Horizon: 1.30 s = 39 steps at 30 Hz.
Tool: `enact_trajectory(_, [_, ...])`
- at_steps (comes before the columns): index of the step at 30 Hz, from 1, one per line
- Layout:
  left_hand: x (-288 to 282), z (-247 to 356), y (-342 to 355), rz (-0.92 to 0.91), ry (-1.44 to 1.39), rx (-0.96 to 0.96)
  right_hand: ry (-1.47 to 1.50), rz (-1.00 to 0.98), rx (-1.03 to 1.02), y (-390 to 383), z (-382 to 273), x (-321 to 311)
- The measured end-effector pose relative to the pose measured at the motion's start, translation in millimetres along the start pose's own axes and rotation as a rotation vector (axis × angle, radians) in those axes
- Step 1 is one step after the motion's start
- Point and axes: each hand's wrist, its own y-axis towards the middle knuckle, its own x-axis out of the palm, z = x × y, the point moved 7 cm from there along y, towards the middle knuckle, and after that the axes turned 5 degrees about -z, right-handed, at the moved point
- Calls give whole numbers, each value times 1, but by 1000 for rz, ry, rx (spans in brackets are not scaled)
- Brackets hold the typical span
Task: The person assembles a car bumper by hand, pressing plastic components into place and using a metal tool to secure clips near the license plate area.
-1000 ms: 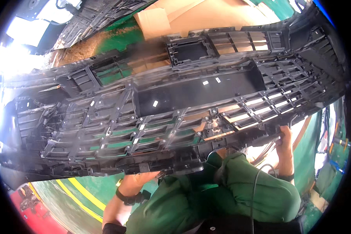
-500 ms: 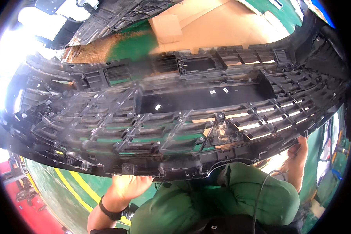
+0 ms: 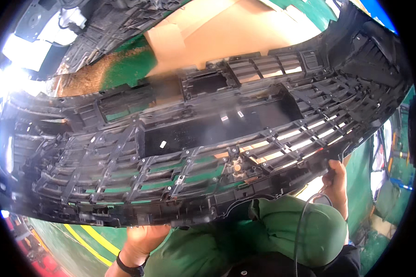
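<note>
A large black car front bumper [image 3: 217,127] with its slatted grille stretches across almost the whole view, its ribbed inner side facing me. Its near edge lies just over my knees. Toward the left of that edge, my left hand [image 3: 147,236] is closed on the rim from below, with its fingertips hidden under the plastic. Farther right, my right hand [image 3: 336,182] grips the same rim, thumb up against it and the other fingers partly hidden. The bumper sits tilted, with its left end nearer to me than its right end.
Behind the bumper lie brown cardboard [image 3: 231,30] and another dark ribbed plastic part [image 3: 111,34]. A thin cable [image 3: 300,226] hangs over my green trousers. Yellow stripes [image 3: 99,240] mark the green floor at lower left, beside red items [image 3: 46,265].
The bumper has turned and shifted left: its left side came nearer to me. Both my hands moved slightly left with it, still gripping the rim; the left one also dropped lower.
</note>
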Motion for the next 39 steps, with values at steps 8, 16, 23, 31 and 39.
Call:
enact_trajectory(8, [29, -21, 3, -289, -2245, -863, -150, 70, 335, 2, -28, -9])
enact_trajectory(16, [32, -18, -12, -583, -1676, -530, -153, 79, 639, 7, -20, 2])
enact_trajectory(23, [30, -7, -16, -557, -2386, -1059, -156, 135, 668, 6, -32, -5])
enact_trajectory(31, [21, -24, 4, -595, -2186, -994, -125, 128, 702, 10, -27, 0])
enact_trajectory(39, [25, -23, 1, -660, -2194, -877, -147, 85, 729, 16, -33, 5])
